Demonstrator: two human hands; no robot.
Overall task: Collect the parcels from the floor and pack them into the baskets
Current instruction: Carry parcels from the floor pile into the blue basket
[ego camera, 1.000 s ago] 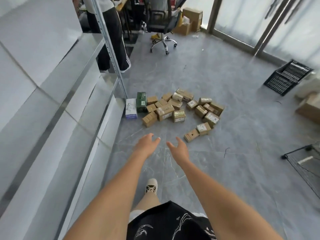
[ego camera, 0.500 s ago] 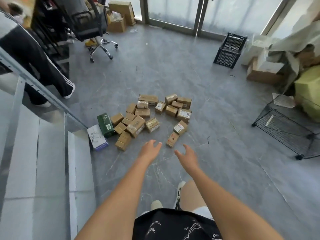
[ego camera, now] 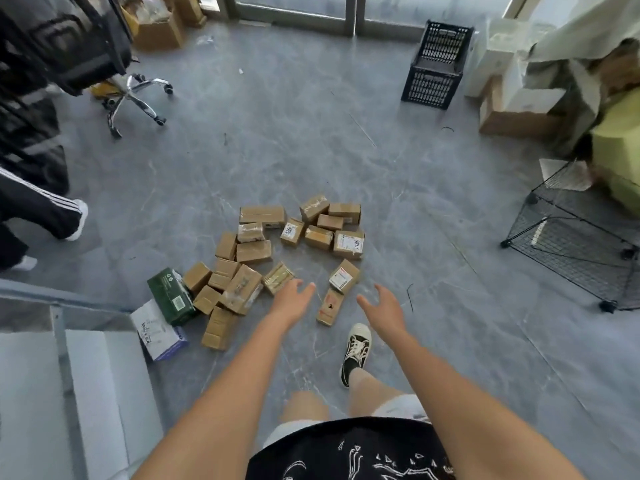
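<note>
Head view shows the parcels [ego camera: 277, 251] as a loose heap of small cardboard boxes on the grey floor [ego camera: 277, 140], in the middle of the frame. The closest one is a narrow flat parcel [ego camera: 330, 306]; its long axis runs from lower left to upper right, almost along the line of the arms. It lies between the two hands, a little nearer to the left hand [ego camera: 291, 299], whose fingers are straight and spread, holding nothing. The right hand [ego camera: 384, 306] is also wide, fingers relaxed, empty, just to the right of this parcel. Both hands are above the floor and I cannot tell if any finger touches a box. Just beyond the narrow parcel stands a labelled box [ego camera: 344, 276], and beside the left fingertips lies a taped box [ego camera: 278, 277]. I judge that the next reach goes forward and down, and the left hand has the shorter way.

At the left edge of the heap lie a green box [ego camera: 171, 296] and a white box [ego camera: 157, 330]. A black plastic crate [ego camera: 436, 64] stands at upper right, well apart from the heap. A wire basket [ego camera: 575, 237] sits at the right edge. Another person's leg [ego camera: 38, 202] is at the left, and an office chair [ego camera: 135, 91] at upper left.
</note>
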